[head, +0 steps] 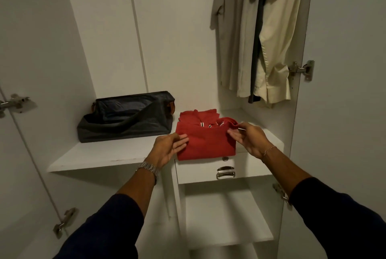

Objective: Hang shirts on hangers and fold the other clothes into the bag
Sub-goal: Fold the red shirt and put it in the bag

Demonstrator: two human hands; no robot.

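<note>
Red polo shirt [205,141] folded on the wardrobe shelf [108,154], centre of view, above the drawer [225,170]. Left hand [169,147] at its 9 o'clock edge, fingers relaxed and touching the fabric. Right hand [248,137] at 2 o'clock, pinching the top corner. Dark bag [125,118] at 10 o'clock of the shirt, unzipped. Pale shirts [263,39] hang at 1 o'clock.

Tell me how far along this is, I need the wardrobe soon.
Done, it seems: pale shirts hang at the upper right. In hand: a folded red shirt lies on the shelf, the left hand touching its edge, the right hand pinching its top. Left: it is not yet in the dark bag beside it.
</note>
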